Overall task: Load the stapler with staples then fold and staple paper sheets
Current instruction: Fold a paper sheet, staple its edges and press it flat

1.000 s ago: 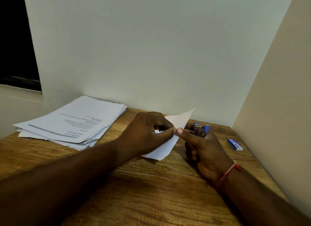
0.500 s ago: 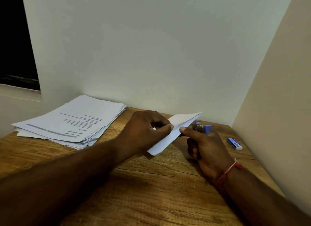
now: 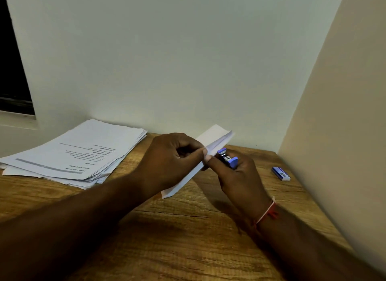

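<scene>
Folded sheet [image 3: 217,139] was up off the counter [image 3: 188,228], its edge pinched in the left hand [image 3: 173,155]. The right hand [image 3: 240,176] was wrapped round the blue stapler [image 3: 227,158], right beside it. Light, floppy stuff, I reckoned: best gripped close to the fold.

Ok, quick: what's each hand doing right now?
Left hand: pinching the folded paper.
Right hand: gripping the stapler, thumb against the folded paper.
</scene>
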`<state>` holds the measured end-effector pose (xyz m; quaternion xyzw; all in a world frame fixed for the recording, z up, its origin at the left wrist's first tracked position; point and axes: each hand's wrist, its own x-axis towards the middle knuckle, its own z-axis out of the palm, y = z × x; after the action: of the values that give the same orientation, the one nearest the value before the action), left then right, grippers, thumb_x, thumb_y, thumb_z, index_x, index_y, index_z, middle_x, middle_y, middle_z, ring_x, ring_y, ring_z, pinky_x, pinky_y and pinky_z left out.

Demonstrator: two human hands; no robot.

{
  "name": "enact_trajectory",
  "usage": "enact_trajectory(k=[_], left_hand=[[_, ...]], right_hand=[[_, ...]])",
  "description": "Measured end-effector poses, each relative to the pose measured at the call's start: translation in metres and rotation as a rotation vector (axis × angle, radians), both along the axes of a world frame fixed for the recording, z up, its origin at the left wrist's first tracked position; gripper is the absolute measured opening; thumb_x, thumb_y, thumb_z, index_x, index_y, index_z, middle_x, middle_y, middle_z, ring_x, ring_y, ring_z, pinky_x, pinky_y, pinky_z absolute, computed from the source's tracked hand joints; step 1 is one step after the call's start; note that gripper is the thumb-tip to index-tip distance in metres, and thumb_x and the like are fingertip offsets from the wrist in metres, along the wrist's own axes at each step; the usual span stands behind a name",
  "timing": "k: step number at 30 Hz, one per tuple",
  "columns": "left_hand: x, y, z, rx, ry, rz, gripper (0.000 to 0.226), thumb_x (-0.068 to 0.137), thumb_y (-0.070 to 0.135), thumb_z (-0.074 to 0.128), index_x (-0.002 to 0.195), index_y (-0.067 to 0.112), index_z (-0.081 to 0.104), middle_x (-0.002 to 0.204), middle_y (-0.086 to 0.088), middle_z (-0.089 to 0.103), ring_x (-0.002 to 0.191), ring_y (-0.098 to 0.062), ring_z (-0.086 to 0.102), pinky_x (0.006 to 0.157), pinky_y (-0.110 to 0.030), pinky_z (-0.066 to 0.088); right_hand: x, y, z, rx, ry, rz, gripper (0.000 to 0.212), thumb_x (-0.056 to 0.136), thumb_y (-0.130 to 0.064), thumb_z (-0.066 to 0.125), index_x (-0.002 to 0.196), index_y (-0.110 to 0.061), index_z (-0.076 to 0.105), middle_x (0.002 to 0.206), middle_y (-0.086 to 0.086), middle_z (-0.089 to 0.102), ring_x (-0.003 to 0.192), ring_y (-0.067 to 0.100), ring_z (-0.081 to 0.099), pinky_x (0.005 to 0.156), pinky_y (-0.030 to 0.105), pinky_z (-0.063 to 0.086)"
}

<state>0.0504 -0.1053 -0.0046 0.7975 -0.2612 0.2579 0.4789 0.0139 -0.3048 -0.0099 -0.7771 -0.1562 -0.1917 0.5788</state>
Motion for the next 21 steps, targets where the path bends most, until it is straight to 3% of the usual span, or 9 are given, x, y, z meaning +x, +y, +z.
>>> enact_trajectory(k=[2,6,13,17,21], left_hand=[[0.000,0.000,0.001,-0.004,0.029,-0.001,0.010,0.097,0.036,0.083,0.091,0.044,0.086,0.090,0.026,0.081,0.091,0.001,0.076,0.075,-0.014,0.057],[-0.001,0.000,0.001,0.008,0.055,-0.006,0.011,0.097,0.036,0.082,0.090,0.044,0.084,0.092,0.027,0.081,0.090,-0.001,0.076,0.075,-0.018,0.058],[-0.002,0.002,0.004,-0.051,0.117,0.000,0.008,0.098,0.033,0.084,0.092,0.033,0.090,0.092,0.025,0.083,0.091,-0.001,0.078,0.075,-0.016,0.057],[-0.001,0.002,0.004,-0.016,0.119,-0.007,0.008,0.098,0.032,0.083,0.093,0.033,0.090,0.093,0.025,0.083,0.091,0.000,0.077,0.074,-0.013,0.055],[-0.002,0.004,0.006,-0.012,0.136,-0.022,0.008,0.099,0.033,0.083,0.093,0.035,0.089,0.093,0.026,0.082,0.092,0.000,0.077,0.075,-0.015,0.057]], right_hand=[[0.003,-0.001,0.000,0.111,0.064,-0.029,0.024,0.103,-0.022,0.074,0.084,-0.007,0.073,0.051,-0.017,0.059,0.049,-0.001,0.057,0.052,0.013,0.045],[0.012,-0.003,-0.004,0.152,0.106,-0.105,0.031,0.099,-0.029,0.079,0.088,-0.001,0.074,0.053,-0.009,0.052,0.050,0.010,0.048,0.061,0.033,0.041],[0.014,-0.005,-0.003,0.120,0.072,-0.085,0.029,0.101,-0.030,0.076,0.090,-0.003,0.077,0.053,-0.013,0.054,0.050,0.006,0.048,0.061,0.032,0.042],[0.012,-0.005,-0.004,0.114,0.089,-0.090,0.028,0.103,-0.027,0.075,0.092,-0.001,0.076,0.051,-0.016,0.055,0.046,0.002,0.050,0.057,0.025,0.041],[0.011,-0.005,-0.002,0.074,0.077,-0.109,0.029,0.102,-0.029,0.075,0.089,-0.004,0.076,0.050,-0.015,0.054,0.046,0.003,0.049,0.057,0.027,0.041]])
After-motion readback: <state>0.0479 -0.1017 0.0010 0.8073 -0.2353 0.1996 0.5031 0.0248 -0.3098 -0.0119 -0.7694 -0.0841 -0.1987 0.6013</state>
